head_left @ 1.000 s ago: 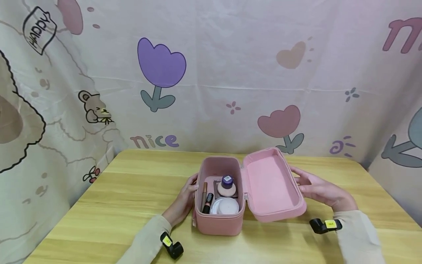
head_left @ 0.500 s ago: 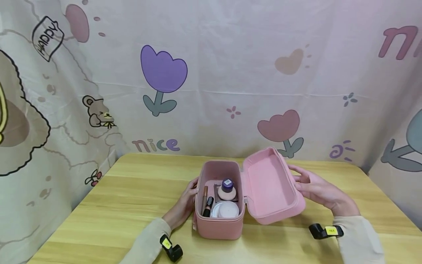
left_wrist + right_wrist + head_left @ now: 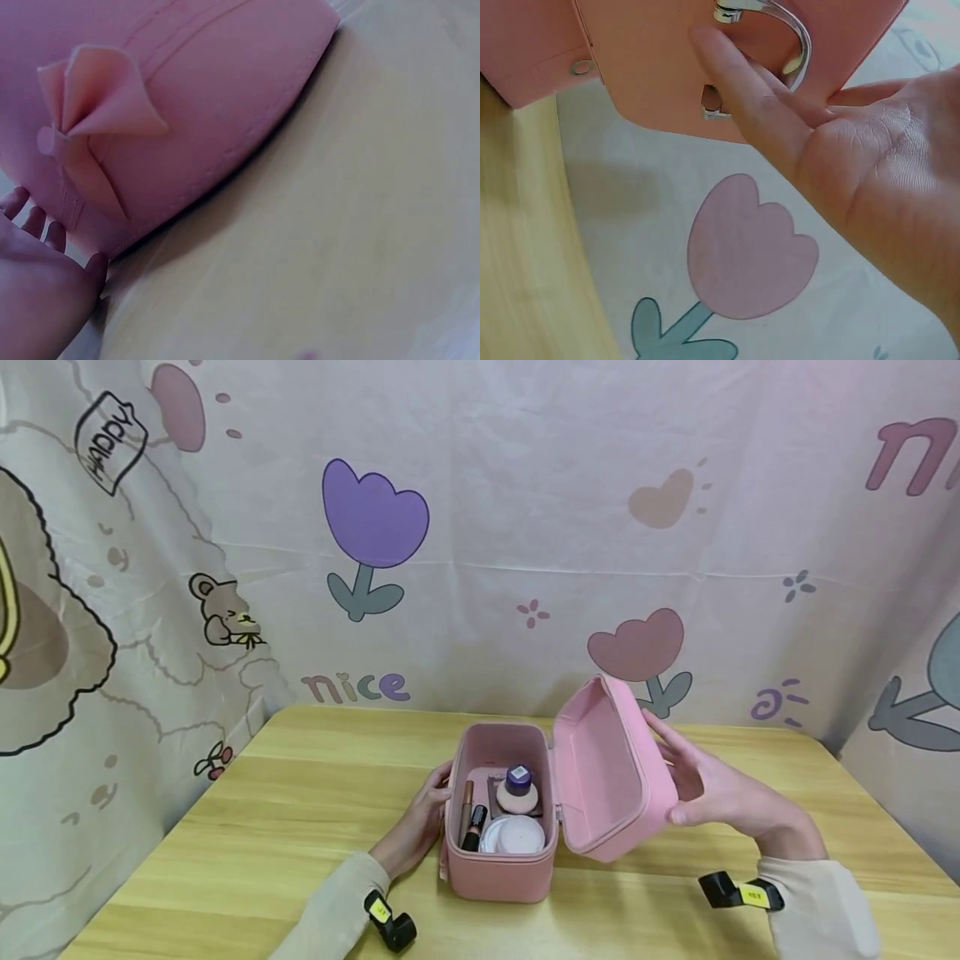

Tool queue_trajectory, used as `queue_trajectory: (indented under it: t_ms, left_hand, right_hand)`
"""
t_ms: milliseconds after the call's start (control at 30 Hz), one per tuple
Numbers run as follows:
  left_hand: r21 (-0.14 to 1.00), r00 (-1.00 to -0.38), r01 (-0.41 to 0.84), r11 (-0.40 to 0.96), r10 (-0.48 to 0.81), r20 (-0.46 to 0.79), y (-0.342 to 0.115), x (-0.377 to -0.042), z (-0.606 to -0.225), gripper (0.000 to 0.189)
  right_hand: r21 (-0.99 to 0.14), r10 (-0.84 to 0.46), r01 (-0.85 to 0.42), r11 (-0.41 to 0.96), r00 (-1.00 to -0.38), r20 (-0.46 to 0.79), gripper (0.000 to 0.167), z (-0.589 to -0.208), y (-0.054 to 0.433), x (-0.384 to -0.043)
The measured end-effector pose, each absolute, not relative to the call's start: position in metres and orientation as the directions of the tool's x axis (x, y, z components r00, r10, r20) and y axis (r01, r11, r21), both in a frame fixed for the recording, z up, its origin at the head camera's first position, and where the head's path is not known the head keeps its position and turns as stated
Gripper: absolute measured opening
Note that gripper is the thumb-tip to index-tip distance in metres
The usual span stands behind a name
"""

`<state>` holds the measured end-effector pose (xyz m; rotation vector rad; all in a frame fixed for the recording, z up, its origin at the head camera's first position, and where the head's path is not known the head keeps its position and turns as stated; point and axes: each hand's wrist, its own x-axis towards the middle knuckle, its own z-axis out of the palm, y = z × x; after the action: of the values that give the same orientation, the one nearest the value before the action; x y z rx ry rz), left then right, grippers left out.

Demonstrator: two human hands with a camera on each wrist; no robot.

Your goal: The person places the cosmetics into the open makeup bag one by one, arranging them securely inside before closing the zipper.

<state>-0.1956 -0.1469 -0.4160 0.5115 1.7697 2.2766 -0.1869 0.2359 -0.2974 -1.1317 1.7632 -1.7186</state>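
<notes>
Lid point(image 3: 607, 768) of pink cosmetic case point(image 3: 501, 860) had risen from flat to half-raised; closing looked underway. Right hand point(image 3: 712, 789) pushed it, fingers straight; left hand point(image 3: 416, 822) lay flat on near-left wall.

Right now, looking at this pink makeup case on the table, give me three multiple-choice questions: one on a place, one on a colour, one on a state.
1. Where does the left hand rest?
A. on the case's left side
B. inside the case
C. flat on the table

2. What colour is the cap of the small bottle in the case?
A. green
B. purple
C. red

3. How does the lid stand?
A. zipped shut
B. lying flat open
C. tilted partway up

Answers: 1 A, its fingers lie against the left wall. 2 B, the cap shows purple. 3 C, the right hand holds it raised at a slant.
</notes>
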Motion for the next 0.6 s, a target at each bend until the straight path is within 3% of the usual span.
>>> queue_trajectory:
  t_ms: [233,433,600]
  left_hand:
    - [0.965,-0.911,0.046,-0.257,0.386,0.146,-0.149,-0.196,-0.415,0.07]
    - [0.966,-0.908,0.046,-0.253,0.392,0.146,-0.15,-0.196,-0.415,0.071]
    - [0.969,-0.906,0.048,-0.243,0.399,0.145,-0.151,-0.197,-0.416,0.072]
  right_hand:
    - [-0.96,-0.758,-0.277,-0.034,-0.619,0.205,0.115,-0.29,0.225,-0.176]
    - [-0.888,-0.608,-0.449,0.099,-0.734,0.303,0.11,-0.28,0.203,-0.166]
    - [-0.792,-0.55,-0.585,0.175,-0.726,0.414,0.105,-0.282,0.185,-0.163]
